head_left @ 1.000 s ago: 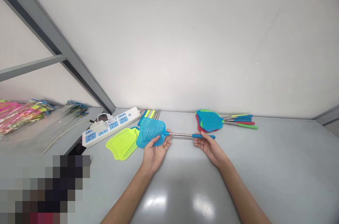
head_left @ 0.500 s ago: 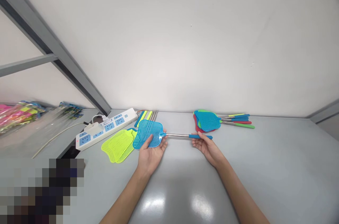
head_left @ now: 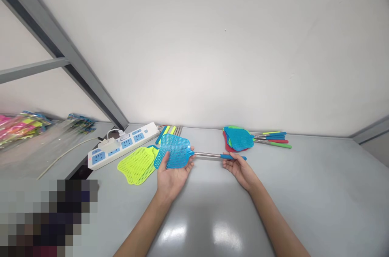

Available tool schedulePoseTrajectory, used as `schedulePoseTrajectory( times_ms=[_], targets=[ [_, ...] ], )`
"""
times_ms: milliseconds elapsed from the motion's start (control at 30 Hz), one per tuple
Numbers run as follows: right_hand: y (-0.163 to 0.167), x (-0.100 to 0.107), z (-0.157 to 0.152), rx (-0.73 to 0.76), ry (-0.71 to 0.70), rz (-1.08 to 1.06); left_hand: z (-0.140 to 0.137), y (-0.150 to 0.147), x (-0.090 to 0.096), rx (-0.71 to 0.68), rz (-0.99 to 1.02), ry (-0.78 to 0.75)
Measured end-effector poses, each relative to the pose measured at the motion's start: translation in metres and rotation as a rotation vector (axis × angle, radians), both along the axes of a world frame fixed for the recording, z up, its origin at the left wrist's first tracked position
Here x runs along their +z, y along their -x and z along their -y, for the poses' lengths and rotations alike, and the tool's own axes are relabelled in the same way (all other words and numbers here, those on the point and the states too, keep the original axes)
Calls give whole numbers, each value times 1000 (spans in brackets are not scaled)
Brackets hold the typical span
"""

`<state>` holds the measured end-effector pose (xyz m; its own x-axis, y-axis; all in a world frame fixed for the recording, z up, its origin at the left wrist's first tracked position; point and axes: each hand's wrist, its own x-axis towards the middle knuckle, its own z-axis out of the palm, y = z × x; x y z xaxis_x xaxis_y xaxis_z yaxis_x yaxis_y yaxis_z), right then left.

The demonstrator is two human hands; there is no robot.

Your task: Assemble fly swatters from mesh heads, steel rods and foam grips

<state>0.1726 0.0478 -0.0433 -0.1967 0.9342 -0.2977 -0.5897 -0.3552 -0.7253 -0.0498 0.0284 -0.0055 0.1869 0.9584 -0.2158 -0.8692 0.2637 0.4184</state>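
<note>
A blue fly swatter (head_left: 176,150) with a metal rod lies level across both my hands. My left hand (head_left: 174,178) is closed on its mesh head, thumb over the front and fingers behind. My right hand (head_left: 241,171) pinches the blue handle grip at the other end. Yellow-green swatter heads (head_left: 136,165) rest on the table just left of my left hand. Behind them lie loose yellow and blue handles (head_left: 170,130) with metal rods. Beyond my right hand is a pile of finished-looking swatters (head_left: 241,139) in blue, green and red, handles pointing right.
A white power strip (head_left: 124,145) with plugs and a cable sits at the left. Plastic-bagged goods (head_left: 26,127) lie past the grey metal frame (head_left: 91,86) on the far left. A white wall (head_left: 227,54) closes off the back of the grey table (head_left: 319,184).
Both hands and the blue swatter have shifted very slightly right in the picture, and the swatter's head has tilted a little. The grips on it stay the same.
</note>
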Motion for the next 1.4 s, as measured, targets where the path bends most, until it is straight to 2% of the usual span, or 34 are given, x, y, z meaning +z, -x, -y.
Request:
schedulePoseTrajectory(
  times_ms=[233, 367, 967, 1400],
  targets=[
    [0, 0, 0, -8, 3, 21, 0, 1, 9, 12, -10, 13],
    [0, 0, -1, -7, 16, 11, -2, 4, 4, 88, -1, 30],
    [-1, 2, -1, 14, 32, -16, -5, 8, -9, 53, -17, 39],
    [-3, -1, -3, -8, 38, -96, 1, 3, 10, -91, -53, -123]
  ],
)
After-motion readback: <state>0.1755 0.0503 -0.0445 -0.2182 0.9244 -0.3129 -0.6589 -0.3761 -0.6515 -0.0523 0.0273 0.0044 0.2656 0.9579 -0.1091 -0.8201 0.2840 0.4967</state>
